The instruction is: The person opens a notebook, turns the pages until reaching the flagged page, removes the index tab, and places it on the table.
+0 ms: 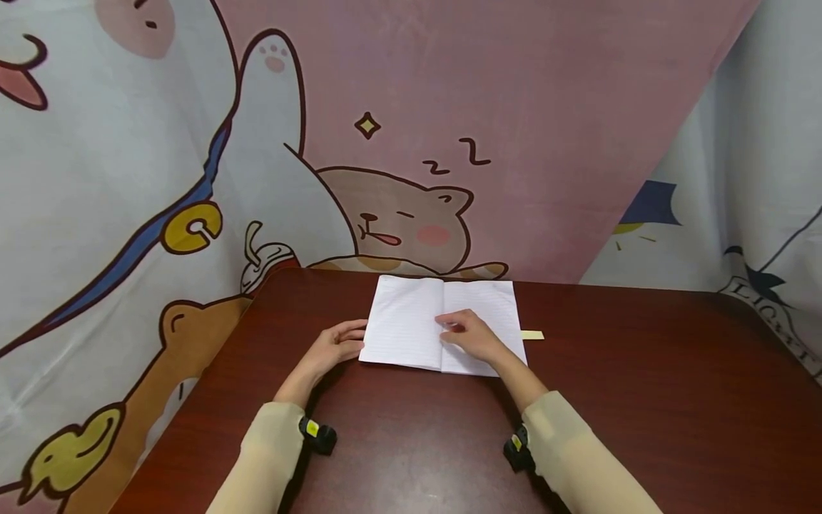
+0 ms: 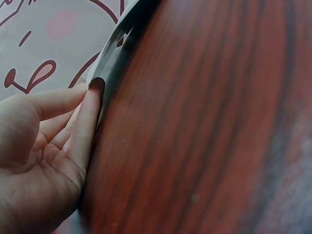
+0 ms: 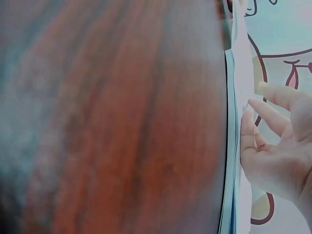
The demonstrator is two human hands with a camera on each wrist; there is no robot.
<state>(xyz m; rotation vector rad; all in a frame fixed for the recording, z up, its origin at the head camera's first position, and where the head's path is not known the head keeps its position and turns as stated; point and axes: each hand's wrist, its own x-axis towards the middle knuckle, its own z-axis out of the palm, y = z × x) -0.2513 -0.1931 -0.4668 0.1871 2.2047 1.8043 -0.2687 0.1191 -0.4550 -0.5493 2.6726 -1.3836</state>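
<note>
Notebook [image 1: 427, 325], spread wide open with faintly ruled pages facing up, lies at twelve o'clock on the dark red desk [image 1: 411, 450], right by its far edge! At its nine o'clock comes the left hand [image 1: 335, 344], and the wrist view gives us the grip: nearly closed, thumb and finger meeting at the page edge with the paper pinched between them. Over to the right hand [image 1: 474, 337], reaching in from five o'clock to the centre fold: a loose grip here, a clear gap between thumb and forefinger, holding nothing, fingertips right at the paper, though whether they touch I cannot tell. Out at three o'clock a pale yellow strip [image 1: 532, 335] pokes from the edge. Towards seven and five, cream sleeves [image 1: 260, 450], each with a black wrist device [image 1: 319, 435]. And up at twelve, a sleeping cartoon animal [image 1: 411, 221] on the pink-and-white cloth [image 1: 546, 107]!
</note>
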